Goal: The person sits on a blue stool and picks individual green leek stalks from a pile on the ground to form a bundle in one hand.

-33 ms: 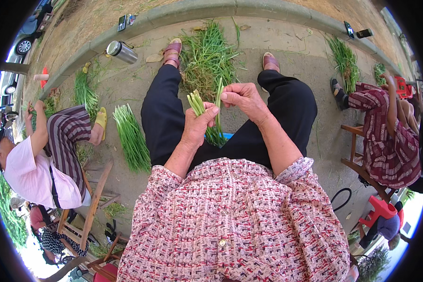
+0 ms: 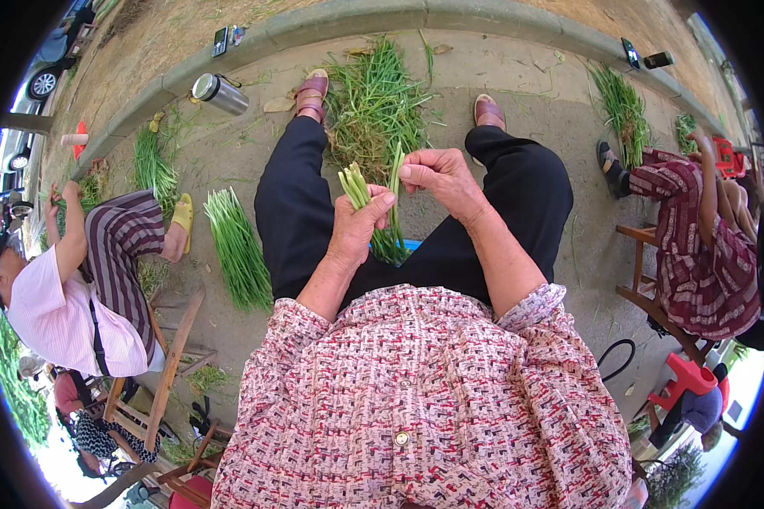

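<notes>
My left hand (image 2: 355,227) is closed round a small bunch of chives (image 2: 353,183), their pale cut ends pointing up and away from me. Below that fist the green leaves hang down between my knees. My right hand (image 2: 443,180) pinches a few thin green chive stalks (image 2: 396,188) upright, just right of the left thumb. On the ground between my feet lies a loose, tangled heap of chives (image 2: 378,106), partly dry and brown. A neater bundle of chives (image 2: 236,250), white ends together, rests left of my left leg.
A steel flask (image 2: 221,93) lies by the concrete kerb (image 2: 331,25), with a phone (image 2: 221,41) on the kerb. One person (image 2: 85,314) sits at left beside a wooden chair (image 2: 174,365); another (image 2: 696,246) sits at right. More chives (image 2: 624,114) lie near that person's foot.
</notes>
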Demonstrator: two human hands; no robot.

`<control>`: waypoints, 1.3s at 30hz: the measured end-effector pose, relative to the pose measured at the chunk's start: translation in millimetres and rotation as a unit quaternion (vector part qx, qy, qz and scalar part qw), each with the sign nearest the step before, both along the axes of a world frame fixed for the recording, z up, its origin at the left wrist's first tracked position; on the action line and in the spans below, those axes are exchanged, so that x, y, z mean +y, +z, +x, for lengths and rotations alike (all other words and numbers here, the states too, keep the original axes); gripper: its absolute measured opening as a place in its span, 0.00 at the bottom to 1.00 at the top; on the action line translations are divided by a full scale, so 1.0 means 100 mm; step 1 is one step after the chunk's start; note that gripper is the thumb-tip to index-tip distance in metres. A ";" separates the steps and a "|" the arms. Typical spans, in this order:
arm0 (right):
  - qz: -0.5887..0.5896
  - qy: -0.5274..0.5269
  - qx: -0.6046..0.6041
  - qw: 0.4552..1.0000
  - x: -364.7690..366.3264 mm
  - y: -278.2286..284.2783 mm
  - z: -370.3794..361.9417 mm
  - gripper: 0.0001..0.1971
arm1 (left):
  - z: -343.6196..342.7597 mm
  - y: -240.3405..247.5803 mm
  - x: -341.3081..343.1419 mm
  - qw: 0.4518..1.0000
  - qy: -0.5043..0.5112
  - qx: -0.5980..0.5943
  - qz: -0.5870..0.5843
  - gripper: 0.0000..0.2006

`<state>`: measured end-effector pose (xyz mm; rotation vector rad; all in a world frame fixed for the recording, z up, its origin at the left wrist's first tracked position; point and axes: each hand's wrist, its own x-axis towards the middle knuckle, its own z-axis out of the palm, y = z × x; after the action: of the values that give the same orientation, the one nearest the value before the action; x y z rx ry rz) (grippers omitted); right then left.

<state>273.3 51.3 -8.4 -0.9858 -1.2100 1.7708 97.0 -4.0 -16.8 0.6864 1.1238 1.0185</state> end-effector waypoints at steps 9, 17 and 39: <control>-0.010 -0.030 0.015 0.999 -0.01 0.03 -0.01 0.07 | 0.01 -0.01 -0.02 1.000 -0.006 0.000 -0.004 0.06; -0.014 -0.033 0.029 0.999 -0.01 0.01 -0.01 0.07 | 0.02 0.00 -0.02 1.000 -0.008 0.010 -0.012 0.05; 0.026 -0.032 -0.001 0.999 0.00 -0.02 -0.03 0.06 | 0.04 0.04 -0.02 0.999 -0.017 0.008 -0.027 0.05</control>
<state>270.2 51.6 -10.2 -0.9853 -1.2084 1.6807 100.6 -6.1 -13.2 0.6697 1.1453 0.9518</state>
